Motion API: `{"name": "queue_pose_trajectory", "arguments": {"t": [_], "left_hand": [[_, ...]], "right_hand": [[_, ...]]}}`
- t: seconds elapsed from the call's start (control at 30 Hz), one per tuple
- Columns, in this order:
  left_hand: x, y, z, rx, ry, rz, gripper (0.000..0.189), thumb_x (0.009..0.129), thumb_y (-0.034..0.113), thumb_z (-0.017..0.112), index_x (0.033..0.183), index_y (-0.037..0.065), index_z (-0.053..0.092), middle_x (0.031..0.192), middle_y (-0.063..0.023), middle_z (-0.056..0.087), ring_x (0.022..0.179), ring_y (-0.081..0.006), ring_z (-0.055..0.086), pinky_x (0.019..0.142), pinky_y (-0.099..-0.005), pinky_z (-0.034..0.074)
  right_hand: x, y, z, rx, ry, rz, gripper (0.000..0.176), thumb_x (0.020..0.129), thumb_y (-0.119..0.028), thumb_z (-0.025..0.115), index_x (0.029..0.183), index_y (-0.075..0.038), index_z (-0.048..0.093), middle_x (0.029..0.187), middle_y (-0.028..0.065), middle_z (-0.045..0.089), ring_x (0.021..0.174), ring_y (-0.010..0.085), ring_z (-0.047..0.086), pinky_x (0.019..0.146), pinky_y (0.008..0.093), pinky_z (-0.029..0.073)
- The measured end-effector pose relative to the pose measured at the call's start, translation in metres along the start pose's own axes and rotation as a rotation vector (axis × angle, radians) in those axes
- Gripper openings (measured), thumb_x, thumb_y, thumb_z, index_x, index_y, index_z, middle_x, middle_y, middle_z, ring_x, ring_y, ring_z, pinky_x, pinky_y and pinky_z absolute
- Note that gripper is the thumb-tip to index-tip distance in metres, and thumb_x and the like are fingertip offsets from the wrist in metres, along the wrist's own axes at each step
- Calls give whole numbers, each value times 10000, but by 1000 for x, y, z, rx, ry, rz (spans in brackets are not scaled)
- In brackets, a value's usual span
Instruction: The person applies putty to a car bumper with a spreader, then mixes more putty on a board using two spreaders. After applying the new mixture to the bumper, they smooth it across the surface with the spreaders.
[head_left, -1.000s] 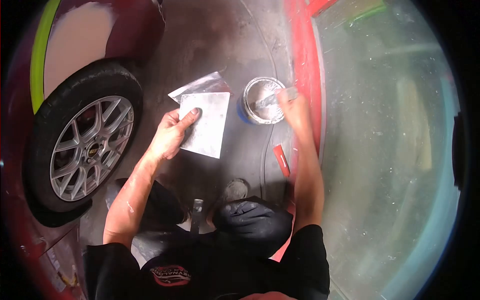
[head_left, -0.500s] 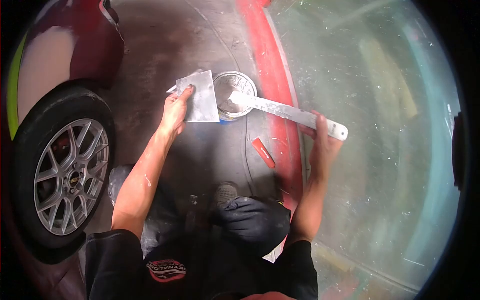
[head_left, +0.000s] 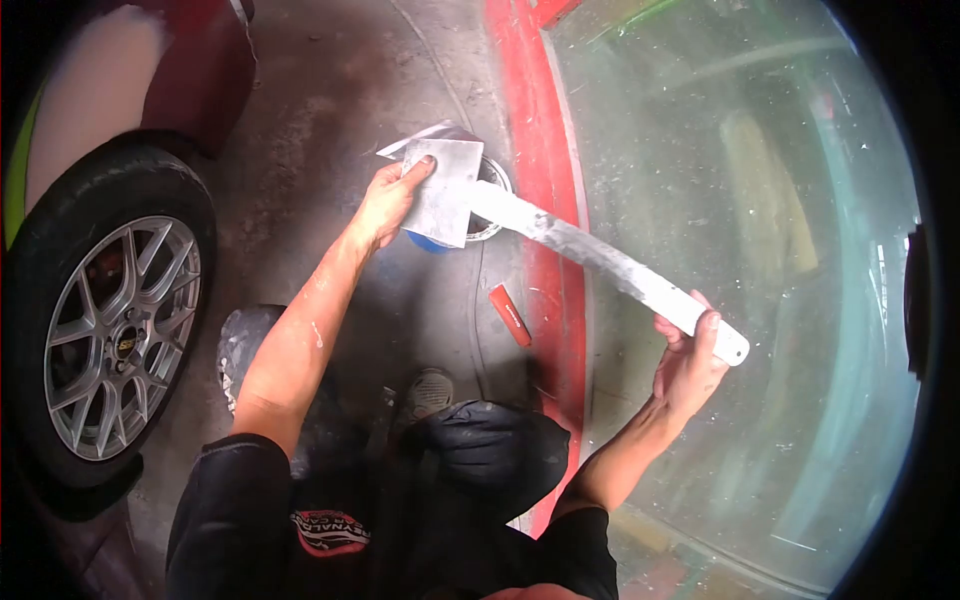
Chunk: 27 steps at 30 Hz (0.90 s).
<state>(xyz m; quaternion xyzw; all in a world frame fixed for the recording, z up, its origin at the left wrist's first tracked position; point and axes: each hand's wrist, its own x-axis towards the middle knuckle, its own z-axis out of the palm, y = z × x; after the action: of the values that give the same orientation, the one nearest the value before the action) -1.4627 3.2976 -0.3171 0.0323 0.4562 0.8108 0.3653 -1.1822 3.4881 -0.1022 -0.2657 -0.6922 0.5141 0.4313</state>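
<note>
My left hand point(head_left: 388, 208) pinches a flat grey metal spreader point(head_left: 442, 205), thumb on its face. A second thin plate point(head_left: 432, 134) sticks out behind it. My right hand point(head_left: 688, 362) grips the far end of a long, flat, pale stirring paddle point(head_left: 620, 268) with holes near its end. The paddle's whitened tip lies against the spreader's face. Under both is an open can point(head_left: 506, 180) with a smeared rim, mostly covered by the spreader; whether any paste is on the plate is hard to tell.
A red and black tube point(head_left: 511, 315) lies on the concrete floor point(head_left: 330, 90). A red painted stripe point(head_left: 535, 130) runs beside a greenish, dusty floor area point(head_left: 680, 160). At left stands a car wheel point(head_left: 125, 340) under a partly sanded maroon panel point(head_left: 190, 75). A cable point(head_left: 437, 62) crosses the floor.
The paddle tip has come up out of the can onto the spreader. My right hand has moved right and down; my left hand has brought the spreader right, over the can.
</note>
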Motion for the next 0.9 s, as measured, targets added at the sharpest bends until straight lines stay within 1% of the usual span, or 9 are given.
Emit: {"name": "queue_pose_trajectory", "arguments": {"t": [0.07, 0.1, 0.2, 0.3, 0.43, 0.6, 0.7, 0.77, 0.9], "left_hand": [[-8, 16, 11, -20, -43, -73, 303, 1001, 282, 603, 1079, 0, 679, 972, -81, 716, 845, -152, 689, 779, -316, 560], [-9, 22, 11, -35, -69, -91, 290, 1004, 254, 590, 1083, -15, 662, 994, -107, 715, 866, -183, 705, 803, -336, 582], [-3, 33, 2, -91, -60, -184, 282, 1006, 218, 571, 1103, -38, 643, 1006, -122, 712, 857, -199, 707, 803, -356, 592], [6, 41, -13, -61, -15, -245, 224, 988, 156, 569, 1068, -45, 632, 1005, -142, 705, 862, -223, 711, 799, -376, 602], [2, 47, -14, -41, 45, -312, 190, 976, 134, 579, 1044, -35, 631, 989, -146, 703, 825, -224, 710, 735, -362, 610], [11, 28, -20, -191, -36, -203, 226, 1001, 156, 562, 1099, -35, 631, 986, -130, 703, 824, -202, 712, 730, -352, 611], [3, 29, -9, -197, -38, -52, 289, 1012, 216, 573, 1132, -38, 639, 1002, -113, 712, 849, -177, 705, 776, -328, 592], [0, 24, -4, -150, -38, 44, 343, 1009, 275, 595, 1142, -35, 654, 1034, -105, 717, 877, -163, 697, 814, -317, 571], [0, 7, -3, -156, 17, 20, 382, 1002, 329, 609, 1147, -20, 664, 1049, -90, 716, 921, -159, 682, 857, -330, 547]], "right_hand": [[-11, 7, 2, -14, -84, -24, 418, 991, -211, 608, 1123, 186, 598, 963, 240, 684, 726, 290, 710, 679, 378, 623], [-19, 15, -2, -53, -164, -107, 449, 1003, -229, 589, 1163, 190, 561, 995, 248, 665, 776, 353, 691, 689, 425, 623], [-37, 3, -3, -443, -586, -550, 306, 964, -191, 616, 1032, 100, 686, 1056, 254, 673, 893, 324, 696, 740, 437, 620], [-63, -18, 20, -549, -867, -615, 334, 749, -94, 776, 1052, 33, 714, 1013, 160, 690, 963, 336, 699, 846, 370, 592], [-73, -25, 36, -653, -1083, -885, 329, 714, -91, 786, 1023, -6, 710, 1016, 142, 671, 958, 343, 683, 862, 384, 592], [-71, -44, 42, -733, -1064, -1002, 306, 722, -83, 789, 1008, -15, 706, 999, 130, 662, 935, 326, 677, 833, 369, 589], [-69, -43, 24, -691, -961, -920, 331, 847, -237, 770, 1061, 2, 687, 1099, 185, 668, 1038, 373, 683, 763, 416, 616], [-67, -40, 7, -527, -779, -819, 373, 905, -285, 695, 1073, 46, 663, 1094, 215, 653, 1023, 365, 679, 755, 438, 617], [-64, -32, -21, -233, -398, -610, 504, 1005, -363, 568, 1107, 128, 612, 1091, 269, 624, 994, 352, 673, 743, 478, 619]]}}
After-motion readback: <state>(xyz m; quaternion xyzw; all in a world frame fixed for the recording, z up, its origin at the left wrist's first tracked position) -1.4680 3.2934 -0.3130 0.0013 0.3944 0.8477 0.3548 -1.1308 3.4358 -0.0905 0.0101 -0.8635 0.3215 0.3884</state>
